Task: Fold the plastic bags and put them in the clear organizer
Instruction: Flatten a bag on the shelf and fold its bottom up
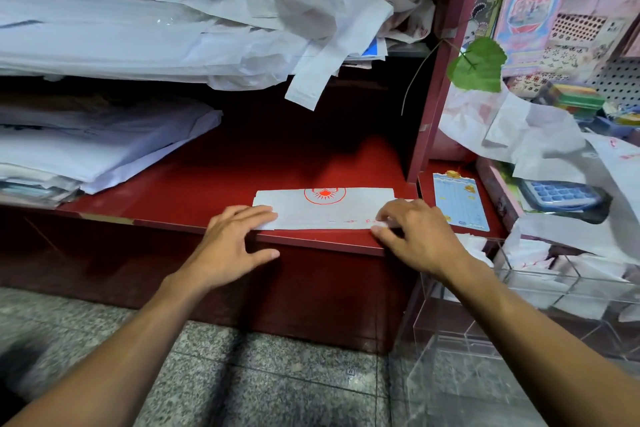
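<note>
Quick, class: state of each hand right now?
Left hand: open, fingers flat on the folded plastic bag.
Right hand: pinching the bag's right end.

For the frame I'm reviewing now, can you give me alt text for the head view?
Two hands flatten a folded white plastic bag with a red print on a red shelf: left hand on its left end, right hand pinching its right end. A clear organizer stands lower right.

white bag red-printed, red shelf
</note>
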Motion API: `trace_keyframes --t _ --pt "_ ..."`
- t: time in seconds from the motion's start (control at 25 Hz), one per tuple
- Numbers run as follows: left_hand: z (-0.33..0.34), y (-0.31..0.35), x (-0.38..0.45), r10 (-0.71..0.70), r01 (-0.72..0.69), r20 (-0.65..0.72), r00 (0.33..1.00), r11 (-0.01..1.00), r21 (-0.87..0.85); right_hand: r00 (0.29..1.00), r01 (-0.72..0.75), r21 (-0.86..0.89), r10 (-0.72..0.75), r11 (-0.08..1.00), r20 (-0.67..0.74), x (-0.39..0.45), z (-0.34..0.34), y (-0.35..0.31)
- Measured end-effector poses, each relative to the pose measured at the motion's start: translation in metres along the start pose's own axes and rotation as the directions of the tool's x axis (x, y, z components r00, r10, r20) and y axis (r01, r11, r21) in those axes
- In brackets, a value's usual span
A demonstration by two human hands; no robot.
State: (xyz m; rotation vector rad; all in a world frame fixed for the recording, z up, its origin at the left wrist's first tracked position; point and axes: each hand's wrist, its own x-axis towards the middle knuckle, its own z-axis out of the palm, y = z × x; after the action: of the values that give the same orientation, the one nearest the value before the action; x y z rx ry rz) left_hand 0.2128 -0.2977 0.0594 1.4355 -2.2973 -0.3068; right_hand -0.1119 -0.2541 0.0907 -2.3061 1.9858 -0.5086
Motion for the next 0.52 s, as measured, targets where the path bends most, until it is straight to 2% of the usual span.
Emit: trace_keyframes --t 0.12,0.2,0.28,0.32,0.36,0.4,0.44,0.48,0.52 --pt "-0.001 -0.005 0.0 0.05 -0.058 -0.161 0.986 0.997 -0.048 0.981 0.094 -0.016 -0.09 0.995 0.173 -0.011 -0.009 0.005" --pt "-0.006 -0.004 -0.002 0.038 -0.077 -0.231 0.972 0.984 -0.163 0.966 0.132 -0.037 -0.12 0.99 0.23 -0.015 -0.014 0.01" --pt "-0.015 0.004 -0.004 -0.081 0.008 -0.201 0.976 0.941 -0.338 0.975 0.16 0.079 -0.17 0.984 0.146 -0.015 -0.014 0.015" --pt "-0.019 0.01 -0.004 -0.149 0.058 -0.175 0.973 0.895 -0.443 0.985 0.14 0.219 -0.157 0.966 0.064 -0.014 -0.016 0.017" --pt "-0.024 0.015 -0.003 -0.217 0.094 -0.157 0.964 0.824 -0.559 0.995 0.086 0.404 -0.095 0.911 0.002 -0.014 -0.021 0.016" --pt "-0.028 0.022 -0.001 -0.279 0.111 -0.143 0.95 0.727 -0.678 1.0 -0.006 0.599 0.018 0.801 -0.014 -0.013 -0.029 0.012" --pt "-0.032 0.03 0.002 -0.331 0.111 -0.128 0.935 0.616 -0.78 0.991 -0.091 0.761 0.13 0.642 0.009 -0.012 -0.037 0.007" --pt "-0.035 0.037 0.005 -0.376 0.106 -0.11 0.92 0.51 -0.853 0.974 -0.16 0.866 0.219 0.474 0.06 -0.01 -0.043 0.002" --pt "-0.037 0.044 0.01 -0.418 0.106 -0.094 0.904 0.431 -0.896 0.954 -0.206 0.908 0.283 0.364 0.103 -0.006 -0.045 -0.001"
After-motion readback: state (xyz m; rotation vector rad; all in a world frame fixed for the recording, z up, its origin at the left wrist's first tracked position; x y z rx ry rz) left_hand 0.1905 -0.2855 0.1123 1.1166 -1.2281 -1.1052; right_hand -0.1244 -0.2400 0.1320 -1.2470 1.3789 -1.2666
